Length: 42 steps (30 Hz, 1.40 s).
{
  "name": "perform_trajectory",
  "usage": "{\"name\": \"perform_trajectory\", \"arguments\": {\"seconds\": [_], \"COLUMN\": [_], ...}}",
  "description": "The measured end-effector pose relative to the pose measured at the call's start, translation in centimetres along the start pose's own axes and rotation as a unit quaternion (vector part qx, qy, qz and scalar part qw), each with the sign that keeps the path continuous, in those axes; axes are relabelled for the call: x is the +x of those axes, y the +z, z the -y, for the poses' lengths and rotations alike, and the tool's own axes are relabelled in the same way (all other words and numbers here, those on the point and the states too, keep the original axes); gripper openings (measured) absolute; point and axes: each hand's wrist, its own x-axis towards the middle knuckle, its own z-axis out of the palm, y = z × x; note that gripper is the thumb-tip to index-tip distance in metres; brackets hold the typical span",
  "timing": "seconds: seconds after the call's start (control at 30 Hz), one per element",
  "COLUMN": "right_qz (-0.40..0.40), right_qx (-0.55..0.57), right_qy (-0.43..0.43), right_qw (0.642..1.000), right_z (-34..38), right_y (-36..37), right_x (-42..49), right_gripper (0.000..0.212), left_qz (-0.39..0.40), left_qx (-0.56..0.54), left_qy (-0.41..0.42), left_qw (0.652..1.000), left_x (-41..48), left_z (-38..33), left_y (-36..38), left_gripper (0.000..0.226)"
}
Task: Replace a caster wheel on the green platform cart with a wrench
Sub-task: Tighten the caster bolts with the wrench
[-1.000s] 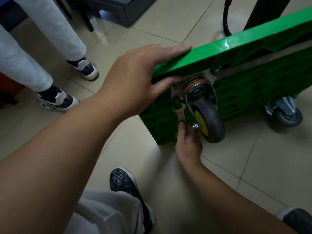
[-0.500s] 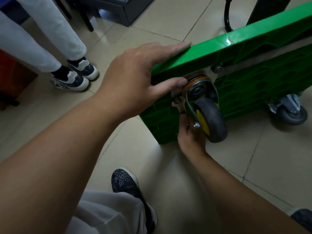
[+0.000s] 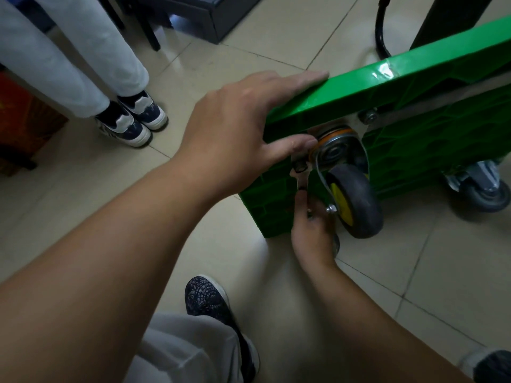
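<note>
Our right hand has dropped lower; it grips the wrench, set on the bolt beside the caster wheel. Our left hand lies flat-fingered on the tipped green platform cart.

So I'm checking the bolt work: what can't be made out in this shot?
Head view only.
Hidden: wrench handle, inside the right hand.
Too small, dark: bolt at the wrench's head.
Covered: caster plate corner, by the thumb of the left hand.
Cut off: green cart, at the right edge.
</note>
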Motion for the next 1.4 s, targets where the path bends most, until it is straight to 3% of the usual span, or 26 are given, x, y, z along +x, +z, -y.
{"name": "perform_trajectory", "arguments": {"seconds": [0.13,0.27,0.43,0.8,0.93,1.13,1.33,1.4], "right_qz": [-0.042,-0.017,-0.021,-0.057,-0.017,-0.025,0.028,0.026], "right_qx": [0.021,0.105,0.137,0.196,0.313,0.322,0.352,0.332], "right_qy": [-0.048,-0.088,-0.097,-0.080,-0.022,-0.016,0.020,0.018], "right_qw": [0.998,0.990,0.986,0.976,0.949,0.946,0.935,0.943], "right_z": [0.0,0.4,0.2,0.5,1.1,1.1,1.7,1.4], "right_y": [0.5,1.2,2.2,2.8,4.6,5.2,5.3,5.2], "right_x": [-0.9,-1.4,0.0,-0.6,-2.1,-1.9,-2.4,-2.4], "right_gripper": [0.050,0.016,0.034,0.038,0.032,0.036,0.037,0.049], "left_qz": [0.000,0.006,-0.002,0.001,-0.005,-0.004,-0.010,-0.007], "left_qx": [0.001,0.006,-0.009,-0.004,-0.003,0.008,0.012,0.007], "left_qy": [-0.007,-0.009,-0.033,-0.059,-0.064,-0.060,-0.066,-0.066], "left_qw": [1.000,1.000,0.999,0.998,0.998,0.998,0.998,0.998], "left_x": [0.0,0.1,0.2,0.3,0.2,0.3,0.4,0.4], "left_z": [-0.1,-0.1,-0.5,-1.3,-1.6,-1.4,-1.3,-1.3], "left_y": [0.0,0.0,-0.3,-0.5,-0.5,-0.4,-0.3,-0.3], "left_gripper": [0.069,0.067,0.052,0.043,0.042,0.042,0.039,0.040]}}
